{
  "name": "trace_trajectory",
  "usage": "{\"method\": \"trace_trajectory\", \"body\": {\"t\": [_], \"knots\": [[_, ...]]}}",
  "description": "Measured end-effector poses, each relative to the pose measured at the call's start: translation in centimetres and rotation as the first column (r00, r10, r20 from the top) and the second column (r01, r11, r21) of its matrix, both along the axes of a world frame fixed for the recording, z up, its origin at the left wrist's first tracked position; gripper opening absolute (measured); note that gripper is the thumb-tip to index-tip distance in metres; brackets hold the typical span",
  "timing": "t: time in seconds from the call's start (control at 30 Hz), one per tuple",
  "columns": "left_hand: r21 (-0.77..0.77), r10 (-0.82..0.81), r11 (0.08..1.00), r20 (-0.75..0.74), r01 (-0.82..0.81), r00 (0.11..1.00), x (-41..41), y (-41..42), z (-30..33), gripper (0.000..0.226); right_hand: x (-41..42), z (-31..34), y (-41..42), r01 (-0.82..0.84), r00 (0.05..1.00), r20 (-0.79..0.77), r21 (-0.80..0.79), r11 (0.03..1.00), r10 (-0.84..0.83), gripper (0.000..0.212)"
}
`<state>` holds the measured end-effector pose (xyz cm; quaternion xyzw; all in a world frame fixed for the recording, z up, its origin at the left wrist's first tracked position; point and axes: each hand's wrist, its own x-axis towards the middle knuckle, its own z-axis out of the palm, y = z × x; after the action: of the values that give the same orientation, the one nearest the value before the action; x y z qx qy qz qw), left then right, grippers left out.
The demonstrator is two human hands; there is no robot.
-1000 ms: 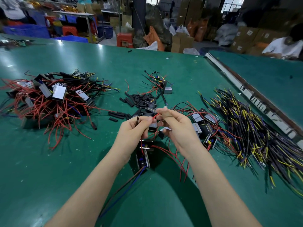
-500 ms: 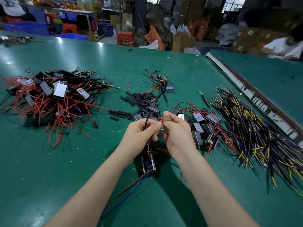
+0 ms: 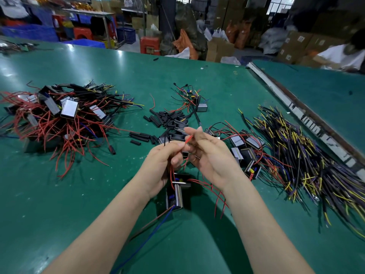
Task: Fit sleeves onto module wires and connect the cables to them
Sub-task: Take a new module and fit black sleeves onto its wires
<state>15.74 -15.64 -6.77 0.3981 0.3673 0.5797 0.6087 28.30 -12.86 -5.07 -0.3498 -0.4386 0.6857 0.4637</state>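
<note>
Head view: left hand [image 3: 161, 161] has its grip curled tight on a bundle of red wires, thumb pinching one red wire [image 3: 188, 139] whose tip slants up and right. Right hand [image 3: 209, 155] meets it, fingers curled; what it holds, I cannot tell. The module [image 3: 175, 195] hangs below the left hand, long axis toward the viewer, above the green desk [image 3: 59, 194]. Loose black sleeves [image 3: 166, 119] lie beyond the hands.

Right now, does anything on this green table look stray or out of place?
A lone black sleeve lies near the table's far edge, apart from the main sleeve heap. Nothing looks damaged or spilled; the rest sits in sorted piles.
</note>
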Motion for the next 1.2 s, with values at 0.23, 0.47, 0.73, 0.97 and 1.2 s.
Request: {"method": "trace_trajectory", "body": {"t": [0.23, 0.47, 0.73, 0.97, 1.2], "knots": [[-0.025, -0.083, 0.996, 0.122, 0.087, 0.989, -0.1, -0.2, 0.2, 0.022, 0.1, -0.3, -0.2, -0.044, 0.998, -0.049, 0.084, 0.996, 0.049, 0.019], [-0.062, -0.149, 0.985, 0.15, 0.159, 0.977, 0.2, -0.3, 0.1, 0.023, -0.8, -0.7, -0.2, 0.099, 0.987, -0.134, 0.068, 0.993, -0.089, 0.016], [0.077, -0.081, 0.993, -0.074, 0.086, 0.994, 0.6, -0.5, -0.3, 0.017, -2.8, -0.4, -1.4, 0.289, 0.877, -0.338, -0.196, 0.937, -0.341, 0.027], [0.129, 0.111, 0.989, -0.312, -0.074, 0.943, 1.3, -0.4, -0.5, 0.026, -2.0, -0.5, -0.6, 0.411, 0.906, -0.082, -0.068, 0.909, -0.416, 0.02], [0.264, 0.287, 0.947, -0.425, -0.186, 0.859, 1.1, -0.3, -1.1, 0.029, -0.9, -0.2, -0.7, 0.378, 0.841, 0.209, 0.434, 0.818, -0.5, 0.013]]}}
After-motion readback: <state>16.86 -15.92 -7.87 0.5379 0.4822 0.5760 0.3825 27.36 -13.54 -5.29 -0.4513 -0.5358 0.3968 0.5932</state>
